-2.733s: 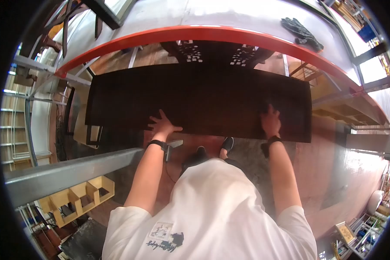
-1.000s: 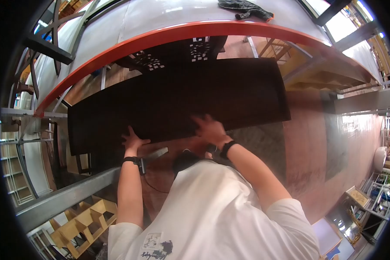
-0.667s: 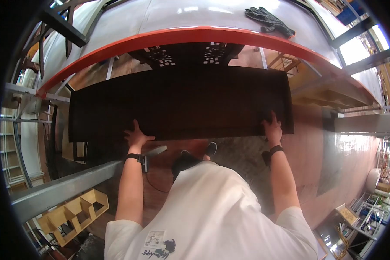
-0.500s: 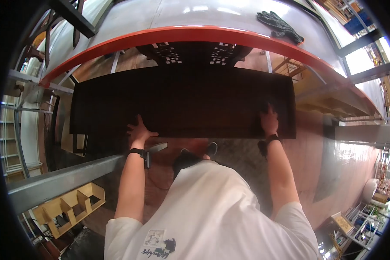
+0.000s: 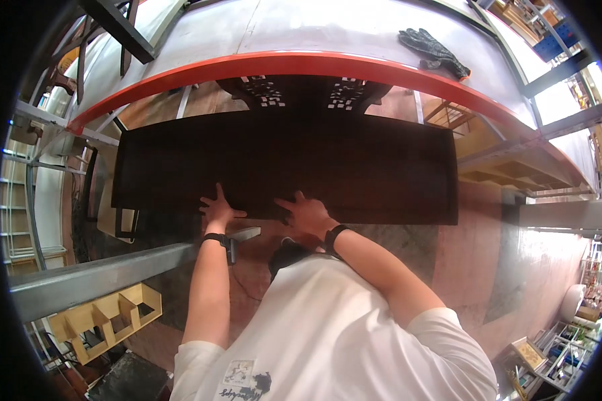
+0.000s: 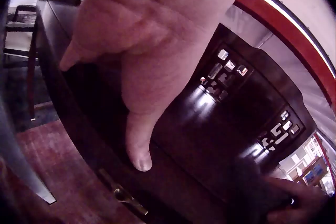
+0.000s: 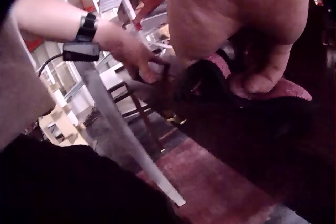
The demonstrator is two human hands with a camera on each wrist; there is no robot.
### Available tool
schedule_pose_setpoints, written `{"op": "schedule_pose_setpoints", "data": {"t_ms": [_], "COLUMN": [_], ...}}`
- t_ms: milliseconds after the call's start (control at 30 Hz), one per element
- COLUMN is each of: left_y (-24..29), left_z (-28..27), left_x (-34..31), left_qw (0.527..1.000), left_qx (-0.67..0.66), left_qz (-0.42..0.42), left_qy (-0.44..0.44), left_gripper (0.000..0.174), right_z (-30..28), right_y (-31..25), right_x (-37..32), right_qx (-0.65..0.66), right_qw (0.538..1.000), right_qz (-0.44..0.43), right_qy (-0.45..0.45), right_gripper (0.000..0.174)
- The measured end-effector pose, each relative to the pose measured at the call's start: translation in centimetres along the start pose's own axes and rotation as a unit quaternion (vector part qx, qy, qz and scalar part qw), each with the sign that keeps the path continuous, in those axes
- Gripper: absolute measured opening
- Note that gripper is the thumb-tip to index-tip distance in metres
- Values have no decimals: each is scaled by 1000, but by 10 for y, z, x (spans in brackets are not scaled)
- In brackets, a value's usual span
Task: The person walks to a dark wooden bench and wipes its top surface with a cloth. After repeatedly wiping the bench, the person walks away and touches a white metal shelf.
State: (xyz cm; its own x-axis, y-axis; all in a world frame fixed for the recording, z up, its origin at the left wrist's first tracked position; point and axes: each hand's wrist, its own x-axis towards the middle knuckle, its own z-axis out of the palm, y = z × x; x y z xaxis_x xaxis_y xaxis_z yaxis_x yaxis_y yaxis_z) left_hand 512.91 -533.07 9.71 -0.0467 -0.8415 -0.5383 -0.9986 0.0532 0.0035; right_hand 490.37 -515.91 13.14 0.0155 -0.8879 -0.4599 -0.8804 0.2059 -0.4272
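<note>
A long dark wooden furniture top (image 5: 281, 154) stretches before the person, with a carved openwork panel (image 6: 252, 113) behind it. The left hand (image 5: 217, 208) rests near its front edge, fingers spread and thumb out to the side. Closer to the middle of that edge is the right hand (image 5: 308, 214), bent in toward the left one. In the right wrist view its fingers and thumb grip a dark, folded sheet (image 7: 289, 90) with a pinkish, grainy face, held over the top. A brass pull (image 6: 123, 195) shows on the front, below the left thumb.
A grey metal beam (image 5: 114, 273) runs in from the left, its end close to the left wrist. Beyond the panel is a pale surface with a red edge (image 5: 287, 63), bearing a dark glove (image 5: 435, 53). A light wooden compartment box (image 5: 107, 324) stands at lower left.
The right hand has swept between the right end and the middle of the top, and is now back near the left hand. The left hand keeps its place, fingers spread.
</note>
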Motion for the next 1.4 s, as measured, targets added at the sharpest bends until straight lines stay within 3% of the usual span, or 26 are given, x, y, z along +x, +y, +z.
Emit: {"op": "schedule_pose_setpoints", "data": {"t_ms": [33, 100, 167, 233, 333, 433, 467, 533, 667, 700, 733, 767, 800, 867, 933, 1100, 1200, 1267, 1400], "left_y": [-1, -4, -5, -3, 5, 5, 4, 3, 4, 3, 2, 1, 1, 3, 4, 4, 4, 2, 1], "left_z": [1, 4, 8, 2, -9, -9, -6, 0, -4, -2, -2, -1, -1, -4, -5, -7, -5, -3, -1], "left_x": [2, 9, 13, 8, -4, -3, -2, 3, -2, 0, 1, 1, -1, -1, -3, -4, -3, 0, 5], "left_qw": [1000, 1000, 1000, 1000, 1000, 1000, 1000, 999, 999, 1000, 1000, 1000, 1000, 1000, 1000, 1000, 1000, 1000, 1000], "left_qx": [-3, -2, 3, 0, -10, -17, -19, 23, 24, 17, 10, 10, 13, 14, 11, 23, 14, 13, 16], "left_qz": [4, 3, 5, 3, -5, -10, -11, -8, -22, -14, -6, -11, -7, -7, -9, -12, -5, 1, -3], "left_qy": [-4, -9, -14, -23, -19, -17, -16, 20, 1, 1, 2, 3, 1, 4, -3, -2, -3, -1, -8], "left_gripper": [142, 142, 142, 149, 149, 149, 149, 142, 141, 141, 141, 141, 141, 141, 141, 143, 143, 143, 145], "right_z": [5, 13, -19, -27, -36, -16, 6, -2, 3, 14, -1, -15, -48, -46, -59, -12, 16, 8, -11], "right_y": [14, 59, 96, 155, 237, 306, 336, 336, 364, 384, 370, 354, 299, 276, 209, 94, 25, -15, -10], "right_x": [4, 8, -14, -37, -90, -147, -160, -183, -160, -141, -126, -113, -95, -45, -8, 60, 59, 38, 23], "right_qx": [-1, 15, 71, 91, 125, 120, 79, 112, 102, 57, 12, 55, 98, 67, 73, -13, -57, -49, -34], "right_qw": [1000, 992, 971, 937, 869, 810, 806, 763, 775, 812, 843, 847, 848, 898, 920, 980, 991, 997, 996], "right_qz": [3, 31, 171, 231, 366, 465, 453, 547, 538, 483, 426, 425, 424, 337, 307, 69, -33, -50, -77], "right_qy": [1, 122, 154, 247, 308, 338, 372, 326, 317, 323, 328, 315, 302, 276, 234, 186, 114, 18, 4], "right_gripper": [62, 62, 63, 66, 71, 74, 74, 74, 71, 70, 70, 69, 68, 70, 70, 66, 65, 62, 60]}}
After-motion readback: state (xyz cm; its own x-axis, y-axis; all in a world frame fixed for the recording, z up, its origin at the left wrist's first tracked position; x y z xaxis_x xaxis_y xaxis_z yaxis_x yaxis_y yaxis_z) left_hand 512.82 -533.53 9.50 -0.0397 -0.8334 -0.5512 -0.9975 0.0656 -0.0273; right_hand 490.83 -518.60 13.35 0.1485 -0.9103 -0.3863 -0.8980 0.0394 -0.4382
